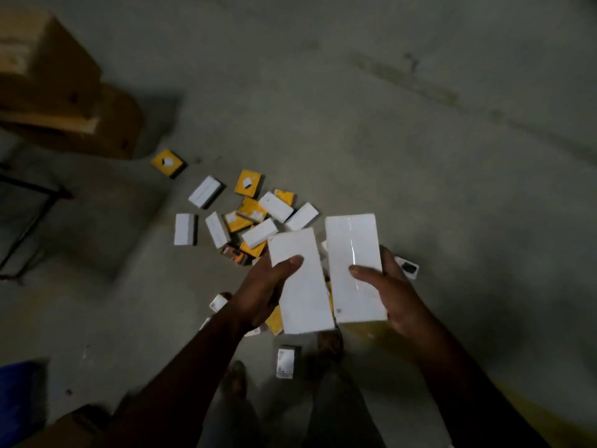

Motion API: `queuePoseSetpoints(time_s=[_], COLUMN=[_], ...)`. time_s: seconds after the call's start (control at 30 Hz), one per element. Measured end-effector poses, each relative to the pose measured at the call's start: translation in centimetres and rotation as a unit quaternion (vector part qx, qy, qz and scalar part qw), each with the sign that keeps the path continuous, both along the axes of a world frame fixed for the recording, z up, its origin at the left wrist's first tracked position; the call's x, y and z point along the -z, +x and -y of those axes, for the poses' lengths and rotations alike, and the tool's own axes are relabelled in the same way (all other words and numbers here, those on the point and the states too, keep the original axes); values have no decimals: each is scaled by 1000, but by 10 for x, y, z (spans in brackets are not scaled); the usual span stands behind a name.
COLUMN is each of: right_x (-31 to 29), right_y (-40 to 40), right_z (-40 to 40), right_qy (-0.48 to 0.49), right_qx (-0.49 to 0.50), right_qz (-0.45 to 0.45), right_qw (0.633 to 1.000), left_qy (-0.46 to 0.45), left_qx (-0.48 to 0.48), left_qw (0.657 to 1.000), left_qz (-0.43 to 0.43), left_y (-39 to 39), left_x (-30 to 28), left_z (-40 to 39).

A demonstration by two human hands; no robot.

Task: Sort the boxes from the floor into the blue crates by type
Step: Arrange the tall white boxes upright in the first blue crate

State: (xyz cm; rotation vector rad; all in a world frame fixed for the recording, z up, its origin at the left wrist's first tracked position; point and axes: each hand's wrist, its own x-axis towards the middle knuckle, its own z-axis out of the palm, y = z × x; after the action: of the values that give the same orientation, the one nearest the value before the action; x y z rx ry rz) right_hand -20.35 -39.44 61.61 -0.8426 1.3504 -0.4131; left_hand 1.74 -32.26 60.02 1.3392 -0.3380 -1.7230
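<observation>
Floor (pixel 387 130): grey concrete, dimly lit, lying under everything in the scene.
Cardboard cartons (pixel 55 88): two big brown ones sitting stacked at the far left; another brown corner is showing at the near left edge.
Blue crate (pixel 19 396): only a blue patch is showing at the near left edge, well apart from the scattered boxes.
Metal frame (pixel 35 202): a dark frame is standing at the left, near the cartons.
Scattered boxes (pixel 245 218): white and yellow boxes are lying jumbled on the floor at the centre, some overlapping; a few small labelled ones are lying nearer, beside the person's feet.
Left white box (pixel 300 282): a long white box is being held flat above the pile, just beside the other held box.
Right white box (pixel 353 266): a glossy white box of similar shape is being held flat, catching a streak of light.
Left hand (pixel 261 292): gripping the left white box, thumb lying on top, fingers underneath.
Right hand (pixel 391 292): gripping the right white box, thumb pressing on top, fingers wrapping its right edge.
</observation>
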Motion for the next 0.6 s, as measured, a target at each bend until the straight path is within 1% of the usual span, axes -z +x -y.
queuePoseSetpoints(time_s=[0.1,0.13,0.17,0.2,0.23,0.3,0.33,0.4,0.47,0.53,0.6], right_x=[-20,-23,-30,-38,-43,-55,-60,-69,-77,-89,-94], right_y=[-31,-42,-50,-57,-63,-70,-73,-76,-81,-94,-119], right_z=[-29,-46,-64,-85,-107,-154,-179,-231,-281,-324,-363], right_qy=[-92,-117,-136,-146,-136,-109,-116,-126,-104,-89,-70], right_qx=[17,35,55,79,117,190,214,256,299,348,411], right_qz=[-130,-152,-156,-142,-112,-23,14,48,49,47,36], right_qw=[987,981,977,976,977,975,970,957,947,932,908], left_qy=[-45,-48,-49,-50,-52,-56,-57,-61,-77,-91,-115], left_qx=[68,86,99,111,126,168,193,241,297,337,372], left_qw=[996,995,993,991,989,983,979,968,950,931,910], left_qz=[24,33,40,48,53,50,45,45,61,104,147], left_y=[-46,-59,-70,-79,-87,-101,-108,-124,-143,-170,-206], left_x=[-25,-31,-36,-40,-44,-54,-60,-72,-77,-82,-91], left_z=[7,3,-5,-14,-26,-54,-70,-101,-130,-153,-176])
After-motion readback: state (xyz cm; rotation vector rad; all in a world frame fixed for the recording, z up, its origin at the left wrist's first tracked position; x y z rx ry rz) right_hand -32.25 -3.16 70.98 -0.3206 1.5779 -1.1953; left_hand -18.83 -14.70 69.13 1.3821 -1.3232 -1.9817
